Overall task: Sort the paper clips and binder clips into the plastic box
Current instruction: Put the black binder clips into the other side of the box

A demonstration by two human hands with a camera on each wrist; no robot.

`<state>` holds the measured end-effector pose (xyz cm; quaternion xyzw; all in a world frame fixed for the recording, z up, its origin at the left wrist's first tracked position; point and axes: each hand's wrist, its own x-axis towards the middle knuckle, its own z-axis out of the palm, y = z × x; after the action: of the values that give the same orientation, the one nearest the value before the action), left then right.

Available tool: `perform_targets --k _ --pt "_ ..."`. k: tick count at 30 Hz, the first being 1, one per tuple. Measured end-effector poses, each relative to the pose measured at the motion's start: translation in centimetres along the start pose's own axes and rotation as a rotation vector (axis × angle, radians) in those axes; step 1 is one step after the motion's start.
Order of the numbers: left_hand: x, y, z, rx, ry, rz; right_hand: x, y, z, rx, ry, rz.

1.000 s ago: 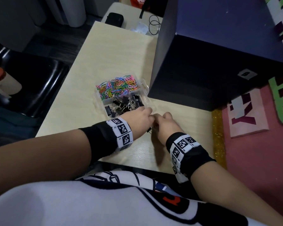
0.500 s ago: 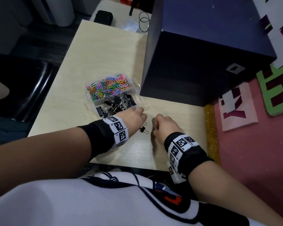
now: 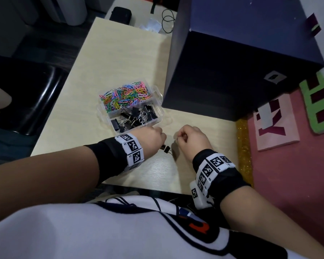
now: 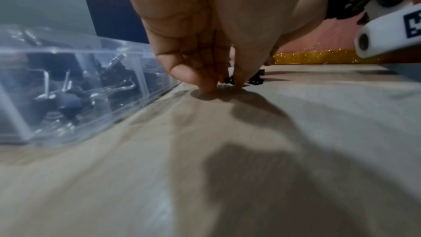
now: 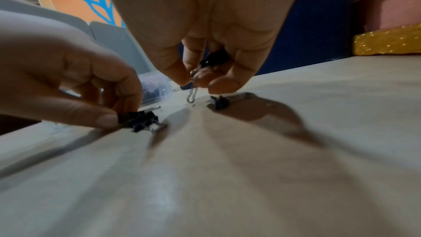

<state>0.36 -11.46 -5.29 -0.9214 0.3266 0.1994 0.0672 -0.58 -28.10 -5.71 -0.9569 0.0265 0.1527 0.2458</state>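
The small black binder clips with silver wire handles (image 5: 143,121) lie on the pale wood-grain table (image 3: 120,58), right at the fingertips of your left hand (image 3: 150,139), which pinches them between thumb and forefinger. Your right hand (image 5: 205,30) is curled around another black binder clip (image 5: 214,59), held just above the table with its wire loop hanging below your fingers; one more small black clip (image 5: 219,103) lies on the wood just beyond those fingertips.

Past your left knuckles sits the clear plastic divided box (image 3: 158,95): the coloured paper clips (image 3: 124,95) fill the far compartment, and the black binder clips already sorted (image 3: 137,116) fill the near one.

For this step, squeeze the black bodies instead of the loose handles, so nothing swings or slips. Lift straight up before carrying across, then release low over the near compartment so the clips don't bounce into the paper clips. Then collect the last loose clip.
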Motion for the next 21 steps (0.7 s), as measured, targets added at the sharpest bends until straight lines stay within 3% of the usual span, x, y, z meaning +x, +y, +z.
perform_targets --k 7,12,15,17,21 --pt "-2.5 -2.1 -0.9 -0.203 0.188 -0.073 1.1 -3.7 -0.1 0.193 0.203 -0.247" --pt "-4.8 -5.5 -1.1 -0.341 0.356 -0.242 1.9 -6.3 0.7 0.292 0.169 -0.416" --pt "-5.1 -7.3 -0.5 -0.339 0.349 -0.355 2.2 -6.5 0.8 0.206 0.027 -0.431" --pt "-5.0 -8.0 0.0 -0.326 0.342 -0.389 2.2 -6.2 0.7 0.138 0.027 -0.438" --pt "-4.6 -6.9 0.1 -0.238 0.395 -0.246 2.0 -5.0 0.1 0.094 0.147 -0.261"
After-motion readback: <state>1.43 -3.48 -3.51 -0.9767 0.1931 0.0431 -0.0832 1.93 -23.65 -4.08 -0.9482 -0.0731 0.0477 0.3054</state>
